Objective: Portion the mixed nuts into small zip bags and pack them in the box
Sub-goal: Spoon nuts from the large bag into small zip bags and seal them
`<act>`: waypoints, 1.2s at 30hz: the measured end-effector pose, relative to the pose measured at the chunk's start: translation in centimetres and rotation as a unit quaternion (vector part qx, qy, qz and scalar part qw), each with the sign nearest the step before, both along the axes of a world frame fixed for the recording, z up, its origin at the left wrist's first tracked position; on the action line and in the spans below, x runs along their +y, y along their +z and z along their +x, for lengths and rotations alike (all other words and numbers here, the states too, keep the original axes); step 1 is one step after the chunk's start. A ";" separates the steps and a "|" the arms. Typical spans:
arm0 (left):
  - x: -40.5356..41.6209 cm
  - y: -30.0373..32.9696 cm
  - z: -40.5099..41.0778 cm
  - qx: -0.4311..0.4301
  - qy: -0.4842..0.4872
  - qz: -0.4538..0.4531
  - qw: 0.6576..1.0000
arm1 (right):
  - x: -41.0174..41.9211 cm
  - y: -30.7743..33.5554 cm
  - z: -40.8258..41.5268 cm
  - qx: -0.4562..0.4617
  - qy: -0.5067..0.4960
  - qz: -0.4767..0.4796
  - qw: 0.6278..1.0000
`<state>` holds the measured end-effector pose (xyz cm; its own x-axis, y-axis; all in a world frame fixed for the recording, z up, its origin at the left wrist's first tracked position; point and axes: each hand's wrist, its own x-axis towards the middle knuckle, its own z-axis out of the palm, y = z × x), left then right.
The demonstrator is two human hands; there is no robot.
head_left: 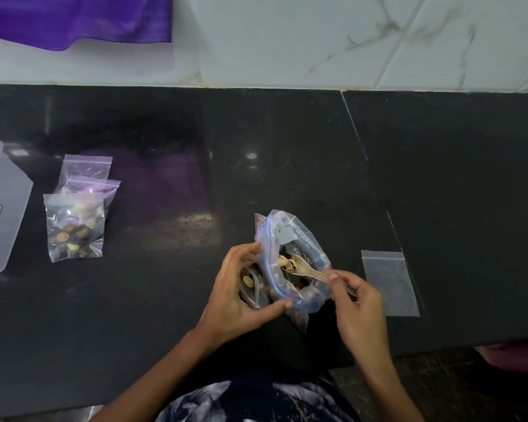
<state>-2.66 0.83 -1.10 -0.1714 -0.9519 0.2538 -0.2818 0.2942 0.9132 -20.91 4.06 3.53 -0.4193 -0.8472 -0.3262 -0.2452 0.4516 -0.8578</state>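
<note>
A: Where do things stand?

B: Near the counter's (165,300) front edge, the left hand (235,296) curls round a small bag (252,289) and steadies the big nut bag (293,257). The right hand (358,306) pinches the spoon (302,268), its bowl inside among nuts.

A: Advice?

B: Lift a level scoop and hold the small bag's mouth wide beside it. An empty bag (389,283) waits just right; filled bags (75,223) lie beside the box (0,208) at the left edge.
</note>
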 end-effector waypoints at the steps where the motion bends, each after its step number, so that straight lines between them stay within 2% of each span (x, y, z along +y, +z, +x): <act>1: 0.0 0.1 -0.1 0.014 0.006 0.003 1.000 | 0.2 0.0 -0.1 0.001 -0.007 0.001 1.000; 5: 0.2 0.1 -0.4 0.039 0.045 0.006 0.998 | 0.8 0.2 -0.5 -0.005 -0.028 -0.003 1.000; 12: -0.1 1.7 -1.0 0.013 0.071 -0.022 0.997 | 1.3 3.4 -0.6 -0.024 -0.038 -0.063 0.997; 17: -0.4 3.6 -1.8 0.021 0.063 -0.006 0.998 | 1.6 6.7 1.0 -0.034 0.013 -0.134 0.990; 20: -0.5 4.3 -2.0 0.035 0.051 0.001 0.998 | 2.1 7.0 2.5 0.053 0.074 -0.194 0.977; 24: -0.7 4.9 -2.2 0.033 0.044 0.000 0.998 | 2.2 6.2 3.2 0.271 0.198 -0.269 0.903; 27: -0.8 5.1 -2.2 0.042 0.047 0.002 0.998 | 2.4 5.4 2.9 0.329 0.214 -0.309 0.866; 32: -1.1 5.2 -2.2 0.046 0.046 -0.004 0.998 | 2.5 4.8 2.7 0.334 0.210 -0.331 0.857; 36: -1.2 4.5 -2.1 0.023 0.057 -0.015 0.998 | 2.2 6.3 2.0 0.230 0.115 -0.370 0.893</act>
<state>-4.80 -0.33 3.36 -0.0491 -0.9565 0.2877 -0.2735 0.2899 0.9171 -18.91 6.29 9.82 -0.1525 -0.8397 0.5212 -0.6615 -0.3051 -0.6851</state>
